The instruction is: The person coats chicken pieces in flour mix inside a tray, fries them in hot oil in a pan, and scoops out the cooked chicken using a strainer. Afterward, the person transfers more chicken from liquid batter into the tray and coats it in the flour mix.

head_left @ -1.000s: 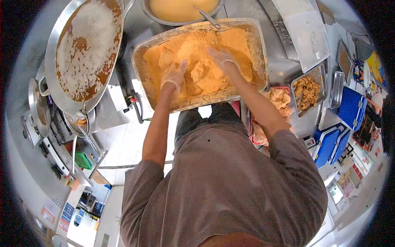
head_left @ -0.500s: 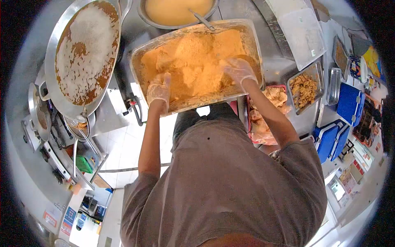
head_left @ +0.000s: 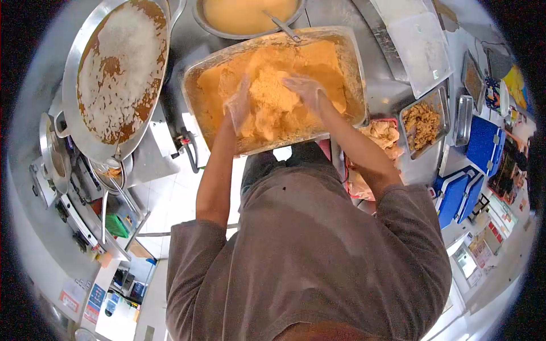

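Note:
A large rectangular tray holds orange-tan breading powder. In its middle rises a mound of coated pieces. My left hand, in a clear plastic glove, is at the mound's left side, fingers extended upward. From the right, my gloved right hand reaches to the mound's upper right side with its fingers stretched out. Both palms face the mound between them. How much powder lies against the fingers is hard to make out.
A big pan of foaming oil stands at the left. Behind the tray is a bowl of pale yellow liquid with a utensil handle. At right are raw meat and a metal tray of fried pieces.
Both hands have moved inward from the tray's sides to the central mound. The powder and pieces between them are now heaped higher.

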`<control>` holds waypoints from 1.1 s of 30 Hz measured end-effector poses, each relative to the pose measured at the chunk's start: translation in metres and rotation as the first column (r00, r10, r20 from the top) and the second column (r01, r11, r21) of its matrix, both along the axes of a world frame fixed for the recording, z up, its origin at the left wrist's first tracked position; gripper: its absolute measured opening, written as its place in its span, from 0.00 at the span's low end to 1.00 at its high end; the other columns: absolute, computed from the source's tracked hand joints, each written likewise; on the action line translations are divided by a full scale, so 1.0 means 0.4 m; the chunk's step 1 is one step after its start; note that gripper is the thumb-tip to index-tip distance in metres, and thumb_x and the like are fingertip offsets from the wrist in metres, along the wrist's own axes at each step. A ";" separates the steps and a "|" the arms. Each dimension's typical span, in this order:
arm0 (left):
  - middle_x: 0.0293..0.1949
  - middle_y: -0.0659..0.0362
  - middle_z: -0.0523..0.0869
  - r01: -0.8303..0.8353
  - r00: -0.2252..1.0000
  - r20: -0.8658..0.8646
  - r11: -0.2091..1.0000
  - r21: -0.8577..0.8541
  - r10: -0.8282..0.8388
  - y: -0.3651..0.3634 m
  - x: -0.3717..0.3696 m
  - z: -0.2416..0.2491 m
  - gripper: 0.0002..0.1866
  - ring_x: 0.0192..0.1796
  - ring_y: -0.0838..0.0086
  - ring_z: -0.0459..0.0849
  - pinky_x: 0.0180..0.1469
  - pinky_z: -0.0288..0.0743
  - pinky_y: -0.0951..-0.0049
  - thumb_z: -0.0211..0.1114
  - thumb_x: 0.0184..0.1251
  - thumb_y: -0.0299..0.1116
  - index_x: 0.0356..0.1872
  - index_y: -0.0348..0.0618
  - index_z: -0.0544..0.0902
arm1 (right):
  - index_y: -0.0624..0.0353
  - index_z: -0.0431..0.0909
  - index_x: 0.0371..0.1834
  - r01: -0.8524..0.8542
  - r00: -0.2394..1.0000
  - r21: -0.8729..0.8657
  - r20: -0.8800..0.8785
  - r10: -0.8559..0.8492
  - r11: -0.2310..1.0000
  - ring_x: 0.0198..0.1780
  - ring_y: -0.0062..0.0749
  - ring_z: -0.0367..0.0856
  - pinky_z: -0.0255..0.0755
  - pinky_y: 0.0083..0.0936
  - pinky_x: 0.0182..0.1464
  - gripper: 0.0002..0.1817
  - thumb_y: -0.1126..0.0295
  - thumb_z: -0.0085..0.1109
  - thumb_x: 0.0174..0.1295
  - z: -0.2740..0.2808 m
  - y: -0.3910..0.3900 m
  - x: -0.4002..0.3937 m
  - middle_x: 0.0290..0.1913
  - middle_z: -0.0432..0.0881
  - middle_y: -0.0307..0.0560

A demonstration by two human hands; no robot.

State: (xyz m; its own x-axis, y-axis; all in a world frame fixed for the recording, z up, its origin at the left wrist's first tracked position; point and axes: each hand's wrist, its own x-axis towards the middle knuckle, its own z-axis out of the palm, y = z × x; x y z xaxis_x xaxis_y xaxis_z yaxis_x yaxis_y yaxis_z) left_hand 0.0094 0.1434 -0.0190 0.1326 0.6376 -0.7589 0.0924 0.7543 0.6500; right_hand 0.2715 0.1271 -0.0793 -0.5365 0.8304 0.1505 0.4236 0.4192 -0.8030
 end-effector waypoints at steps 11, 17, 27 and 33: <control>0.77 0.48 0.63 0.379 0.847 -0.435 0.921 0.088 -0.307 -0.060 0.022 -0.204 0.48 0.76 0.58 0.64 0.72 0.62 0.61 0.40 0.72 0.72 0.78 0.40 0.58 | 0.58 0.72 0.69 0.534 0.780 -0.808 0.357 -0.513 0.248 0.71 0.39 0.70 0.67 0.37 0.67 0.36 0.40 0.49 0.71 0.004 -0.001 -0.149 0.69 0.74 0.51; 0.73 0.50 0.70 0.163 0.984 -0.087 0.980 0.114 -0.154 -0.030 -0.011 -0.124 0.45 0.72 0.58 0.70 0.71 0.63 0.60 0.38 0.74 0.70 0.76 0.40 0.64 | 0.54 0.71 0.71 0.220 0.942 -0.913 0.108 -0.317 0.343 0.69 0.36 0.71 0.68 0.35 0.66 0.36 0.40 0.51 0.70 0.090 0.053 -0.093 0.70 0.74 0.47; 0.73 0.43 0.67 0.296 0.462 -0.871 0.955 -0.024 -0.165 0.137 -0.026 -0.055 0.45 0.72 0.49 0.69 0.71 0.64 0.54 0.45 0.70 0.71 0.74 0.43 0.66 | 0.45 0.73 0.70 0.571 0.807 -0.544 0.512 -0.295 0.615 0.65 0.37 0.76 0.69 0.35 0.66 0.35 0.35 0.47 0.69 0.062 0.237 -0.010 0.68 0.77 0.47; 0.72 0.43 0.69 0.276 0.907 -0.353 0.957 0.086 -0.229 0.203 0.027 -0.168 0.50 0.73 0.50 0.69 0.71 0.63 0.56 0.43 0.66 0.76 0.73 0.40 0.67 | 0.52 0.66 0.76 0.292 0.880 -0.894 0.112 -0.462 0.339 0.70 0.40 0.72 0.70 0.45 0.67 0.44 0.31 0.49 0.65 0.029 0.211 -0.130 0.72 0.71 0.51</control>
